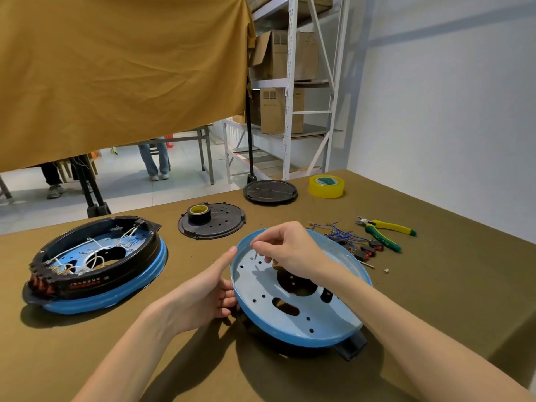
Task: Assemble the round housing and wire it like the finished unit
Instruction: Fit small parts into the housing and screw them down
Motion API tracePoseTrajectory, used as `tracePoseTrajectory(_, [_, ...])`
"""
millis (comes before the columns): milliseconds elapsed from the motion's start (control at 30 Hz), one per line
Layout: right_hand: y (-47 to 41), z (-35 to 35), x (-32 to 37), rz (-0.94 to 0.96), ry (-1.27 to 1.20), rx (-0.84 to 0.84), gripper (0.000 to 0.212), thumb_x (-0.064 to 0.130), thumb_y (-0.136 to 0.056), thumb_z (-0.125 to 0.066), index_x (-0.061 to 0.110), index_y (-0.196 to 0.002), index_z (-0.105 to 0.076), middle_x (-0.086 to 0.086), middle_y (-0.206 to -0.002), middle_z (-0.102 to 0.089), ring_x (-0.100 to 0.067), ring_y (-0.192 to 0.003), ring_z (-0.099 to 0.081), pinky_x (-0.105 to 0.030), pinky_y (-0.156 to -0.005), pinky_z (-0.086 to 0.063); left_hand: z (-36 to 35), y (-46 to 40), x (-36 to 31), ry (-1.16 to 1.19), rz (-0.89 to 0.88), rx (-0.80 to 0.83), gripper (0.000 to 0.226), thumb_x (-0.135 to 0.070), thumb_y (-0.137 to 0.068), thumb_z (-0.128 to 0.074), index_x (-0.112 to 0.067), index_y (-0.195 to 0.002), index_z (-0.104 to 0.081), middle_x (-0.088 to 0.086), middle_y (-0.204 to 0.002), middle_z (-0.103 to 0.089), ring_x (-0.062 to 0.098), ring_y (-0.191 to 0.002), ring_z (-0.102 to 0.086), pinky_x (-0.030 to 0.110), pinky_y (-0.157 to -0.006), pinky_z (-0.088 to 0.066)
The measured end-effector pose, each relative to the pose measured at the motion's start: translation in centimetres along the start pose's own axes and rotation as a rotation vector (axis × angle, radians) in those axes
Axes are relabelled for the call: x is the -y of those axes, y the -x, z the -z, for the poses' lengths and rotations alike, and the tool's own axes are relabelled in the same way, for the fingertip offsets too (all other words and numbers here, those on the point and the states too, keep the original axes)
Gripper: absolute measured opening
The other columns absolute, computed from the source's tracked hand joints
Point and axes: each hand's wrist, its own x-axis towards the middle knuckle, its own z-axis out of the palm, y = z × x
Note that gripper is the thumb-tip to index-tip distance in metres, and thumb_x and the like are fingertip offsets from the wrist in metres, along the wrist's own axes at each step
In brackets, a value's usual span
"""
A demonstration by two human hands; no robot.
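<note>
A pale blue pan, dotted with dark holes, sits on a khaki tabletop. The finished unit pairs a black ring with a blue rim, white wires and red switches. Beside them lie black discs, black tape, yellow tape, green-and-yellow pliers, blue wires and a mustard cloth.

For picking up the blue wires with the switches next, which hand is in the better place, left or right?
The right hand, probably. The blue wires and switches lie on the table just beyond the blue housing, on the right side. The left hand grips the housing's left rim and steadies it, but the right hand pinches a small part now.
</note>
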Motion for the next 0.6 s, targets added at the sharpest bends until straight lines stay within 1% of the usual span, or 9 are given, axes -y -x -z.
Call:
tracePoseTrajectory(67, [-0.5,-0.3,-0.1,-0.03,-0.009,0.021,0.013,0.014,-0.096,-0.069,0.011,-0.098,-0.081,0.005,-0.075,-0.074,-0.001,-0.062,-0.064,-0.016,-0.057,-0.051,0.0,0.0,0.0,0.0,0.003,-0.001,0.102,-0.09,-0.063,-0.052,-0.004,-0.116,-0.065,0.004,-0.073,-0.05,0.014,-0.07,-0.044,0.028,-0.071,-0.043])
tracePoseTrajectory(133, [-0.8,-0.4,-0.2,-0.069,-0.078,0.067,0.012,0.014,-0.096,-0.069,0.013,-0.097,-0.081,0.003,-0.075,-0.075,-0.002,-0.064,-0.065,-0.017,-0.059,-0.053,0.0,-0.1,0.0,0.002,0.001,0.001,0.101,-0.09,-0.065,-0.051,-0.004,-0.115,-0.065,0.003,-0.072,-0.052,0.014,-0.069,-0.045,0.027,-0.069,-0.044])
tracePoseTrajectory(233, [-1.0,-0.7,-0.4,-0.087,-0.134,0.119,0.013,0.014,-0.097,-0.069,0.012,-0.098,-0.082,0.001,-0.077,-0.076,-0.005,-0.065,-0.065,-0.018,-0.06,-0.052,0.1,-0.1,0.1,0.002,-0.008,0.012,0.101,-0.091,-0.064,-0.052,-0.003,-0.113,-0.066,0.002,-0.07,-0.05,0.013,-0.067,-0.044,0.027,-0.069,-0.043])
tracePoseTrajectory(400, [-1.2,-1.4,-0.4,-0.093,-0.169,0.15,0.015,0.015,-0.097,-0.069,0.008,-0.101,-0.082,-0.006,-0.082,-0.077,-0.008,-0.068,-0.063,-0.02,-0.06,-0.05,0.1,-0.2,0.2,-0.007,-0.014,0.033,0.1,-0.092,-0.062,-0.052,-0.004,-0.107,-0.067,0.001,-0.067,-0.051,0.011,-0.061,-0.046,0.025,-0.065,-0.044])
tracePoseTrajectory(500, [-1.3,-1.6,-0.5,-0.089,-0.174,0.147,0.014,0.014,-0.097,-0.069,0.009,-0.097,-0.082,-0.004,-0.077,-0.076,-0.007,-0.065,-0.061,-0.021,-0.06,-0.049,0.0,-0.2,0.2,-0.006,-0.013,0.039,0.096,-0.092,-0.061,-0.051,-0.006,-0.102,-0.066,0.0,-0.065,-0.053,0.01,-0.058,-0.048,0.025,-0.064,-0.043])
tracePoseTrajectory(600, [-1.4,-1.6,-0.6,-0.073,-0.149,0.141,0.013,0.014,-0.096,-0.07,0.014,-0.093,-0.083,-0.01,-0.08,-0.077,-0.007,-0.064,-0.061,-0.022,-0.06,-0.05,0.0,-0.3,0.2,-0.007,-0.009,0.034,0.099,-0.093,-0.058,-0.051,-0.006,-0.102,-0.066,0.0,-0.063,-0.054,0.009,-0.056,-0.048,0.025,-0.065,-0.043])
